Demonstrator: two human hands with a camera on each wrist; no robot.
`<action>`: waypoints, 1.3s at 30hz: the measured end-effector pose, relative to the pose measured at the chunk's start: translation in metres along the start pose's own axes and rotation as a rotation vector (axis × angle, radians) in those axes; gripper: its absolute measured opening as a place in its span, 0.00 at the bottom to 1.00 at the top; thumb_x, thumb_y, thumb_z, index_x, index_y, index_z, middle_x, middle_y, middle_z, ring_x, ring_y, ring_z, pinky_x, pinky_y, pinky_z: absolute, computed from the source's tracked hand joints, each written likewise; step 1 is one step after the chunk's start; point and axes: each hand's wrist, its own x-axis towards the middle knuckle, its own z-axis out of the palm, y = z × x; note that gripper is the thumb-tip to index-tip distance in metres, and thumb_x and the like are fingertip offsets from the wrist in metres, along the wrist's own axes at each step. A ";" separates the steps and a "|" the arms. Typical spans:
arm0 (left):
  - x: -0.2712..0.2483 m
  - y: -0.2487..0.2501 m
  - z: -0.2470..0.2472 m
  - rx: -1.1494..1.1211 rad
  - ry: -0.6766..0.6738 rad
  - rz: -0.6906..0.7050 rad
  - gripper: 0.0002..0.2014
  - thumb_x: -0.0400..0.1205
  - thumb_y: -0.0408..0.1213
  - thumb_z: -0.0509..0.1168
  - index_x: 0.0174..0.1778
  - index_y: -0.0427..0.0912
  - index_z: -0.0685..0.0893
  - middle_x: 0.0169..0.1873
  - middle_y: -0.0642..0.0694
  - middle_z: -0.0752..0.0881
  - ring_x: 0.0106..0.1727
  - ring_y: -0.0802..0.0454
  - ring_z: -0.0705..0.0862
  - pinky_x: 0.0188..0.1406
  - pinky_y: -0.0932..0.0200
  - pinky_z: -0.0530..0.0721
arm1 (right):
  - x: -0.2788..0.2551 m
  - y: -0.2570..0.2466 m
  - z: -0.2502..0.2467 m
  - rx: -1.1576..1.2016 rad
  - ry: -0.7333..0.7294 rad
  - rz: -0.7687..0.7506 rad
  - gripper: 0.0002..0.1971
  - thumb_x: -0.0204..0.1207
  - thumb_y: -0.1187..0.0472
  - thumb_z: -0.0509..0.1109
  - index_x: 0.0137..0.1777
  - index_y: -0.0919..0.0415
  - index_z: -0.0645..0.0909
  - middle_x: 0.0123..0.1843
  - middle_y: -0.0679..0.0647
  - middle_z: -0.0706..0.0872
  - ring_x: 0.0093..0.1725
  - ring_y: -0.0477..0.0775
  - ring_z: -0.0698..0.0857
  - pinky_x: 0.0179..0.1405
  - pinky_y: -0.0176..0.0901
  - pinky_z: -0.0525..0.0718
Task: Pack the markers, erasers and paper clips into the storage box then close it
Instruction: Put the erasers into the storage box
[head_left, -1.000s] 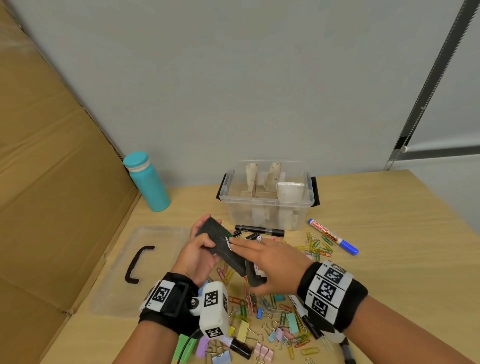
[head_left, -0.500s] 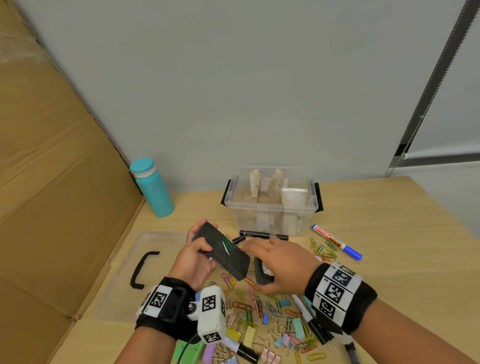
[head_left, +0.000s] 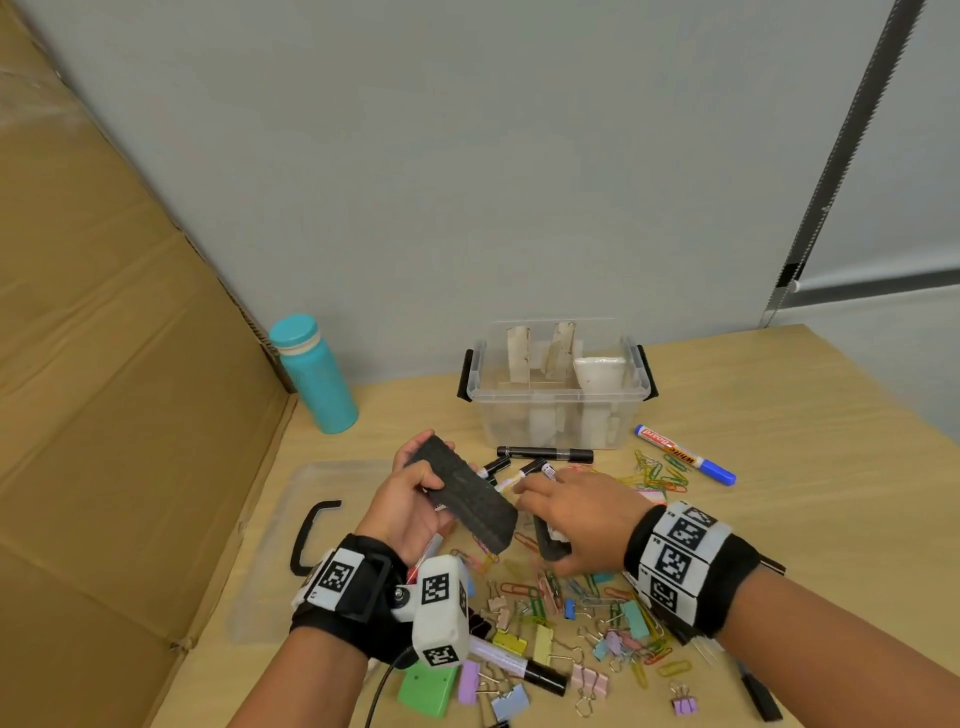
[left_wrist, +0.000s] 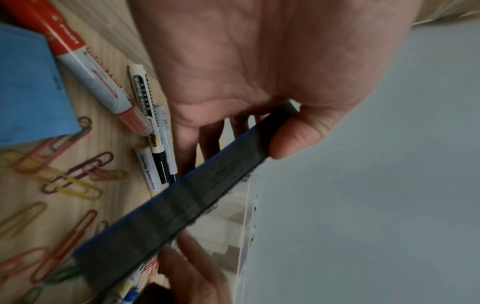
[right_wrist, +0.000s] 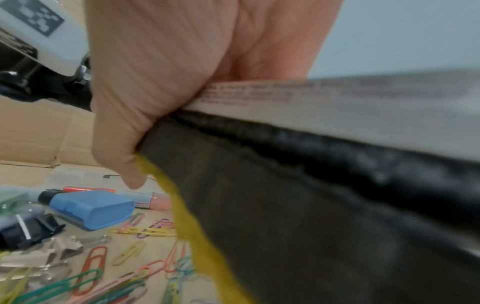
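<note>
Lettering shows on several pens: the blue-capped marker (head_left: 684, 454) lying right of the storage box (head_left: 556, 395) reads "White Board" on a red band, and in the left wrist view a slim black-and-white marker (left_wrist: 150, 121) beside the palm reads "White Board Marker". A fatter red marker (left_wrist: 85, 61) lies next to it; its print is too blurred to read. Small dark print runs along the pale top of the eraser in the right hand, also unreadable.

The left hand (head_left: 410, 499) grips a black felt eraser (head_left: 462, 493) by one end, thumb on the near edge and fingers behind, holding it slanted above the table. It is a flat, dark, fuzzy-faced bar. The right hand (head_left: 576, 519), palm down over the clip pile, is curled round a second eraser (right_wrist: 298, 185), with a dark felt face, a yellowish fringe along one edge and a pale backing.

The storage box is clear plastic with black side latches, standing open at the back of the wooden table (head_left: 805, 493), white and beige pieces inside. A black marker (head_left: 545, 453) lies just in front of it. Its clear lid (head_left: 291, 519) with a black handle lies flat to the left, near a teal bottle (head_left: 314, 376). Coloured paper clips (head_left: 660, 475) and pastel binder clips (head_left: 540, 642) are scattered near the wrists.
</note>
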 end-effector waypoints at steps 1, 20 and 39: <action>0.001 0.000 0.001 0.027 0.003 -0.010 0.28 0.74 0.16 0.46 0.64 0.47 0.73 0.52 0.40 0.80 0.60 0.32 0.79 0.53 0.37 0.83 | 0.001 -0.002 -0.002 -0.004 0.012 0.019 0.36 0.70 0.43 0.71 0.76 0.52 0.63 0.78 0.49 0.65 0.60 0.60 0.78 0.57 0.56 0.82; -0.009 0.006 -0.008 0.342 -0.080 0.030 0.31 0.78 0.16 0.54 0.70 0.52 0.70 0.56 0.41 0.74 0.60 0.39 0.77 0.57 0.44 0.82 | -0.020 -0.011 -0.024 0.379 0.406 0.482 0.28 0.66 0.36 0.72 0.63 0.47 0.71 0.47 0.46 0.74 0.48 0.48 0.75 0.44 0.39 0.76; -0.008 -0.011 0.031 0.719 -0.352 0.014 0.32 0.64 0.38 0.68 0.66 0.52 0.72 0.54 0.46 0.82 0.55 0.56 0.81 0.60 0.59 0.76 | 0.006 -0.007 -0.040 0.932 0.432 0.249 0.31 0.67 0.32 0.68 0.64 0.50 0.72 0.53 0.50 0.83 0.50 0.47 0.83 0.52 0.44 0.85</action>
